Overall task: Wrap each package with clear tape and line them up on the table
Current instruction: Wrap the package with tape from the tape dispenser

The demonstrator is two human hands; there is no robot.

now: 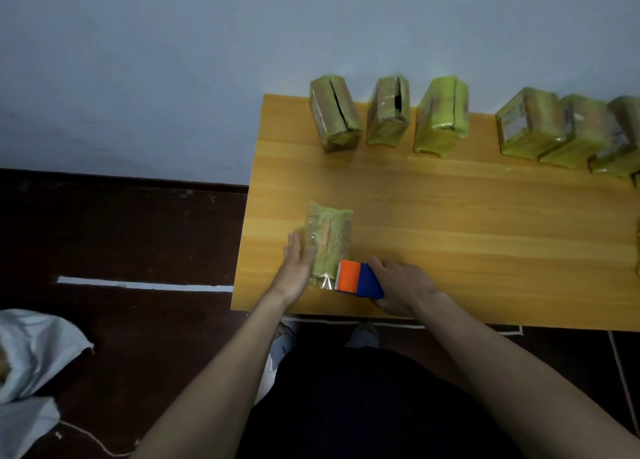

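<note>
white cloth (31, 354) on dark floor (138, 237), grey wall (173, 60)

The light is dim and even, with no hard shadows under my arms. The worktop (485, 237) is the brightest thing I see, its wood carrying a soft sheen; the floor (138, 237) sinks almost to black. My left hand (298, 268) is smeared by motion blur. The packages (554, 129) at the far right look soft, and the wide lens bends the edges.
</note>
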